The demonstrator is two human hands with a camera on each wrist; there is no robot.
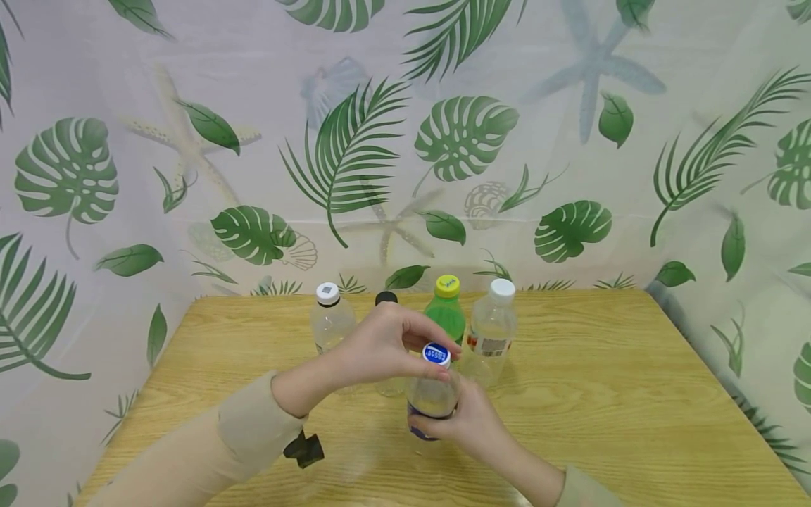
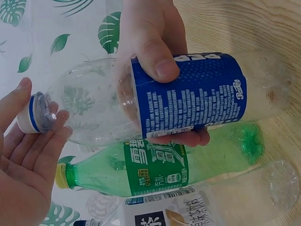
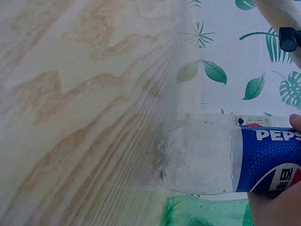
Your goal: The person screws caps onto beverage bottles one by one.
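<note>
A clear Pepsi bottle with a blue label stands nearly upright at the middle of the table, in front of other bottles. My right hand grips it round the label, thumb on the near side. At the top, my left hand holds the white-and-blue cap between thumb and fingers. In the left wrist view the cap sits at the bottle's neck, with fingers of the left hand curled behind it. The right wrist view shows the bottle's clear base close over the wooden table.
Behind the hands stand a green bottle with a yellow cap, a clear white-capped bottle on the right, another white-capped bottle on the left, and a black-capped bottle partly hidden. A leaf-patterned cloth hangs behind the wooden table.
</note>
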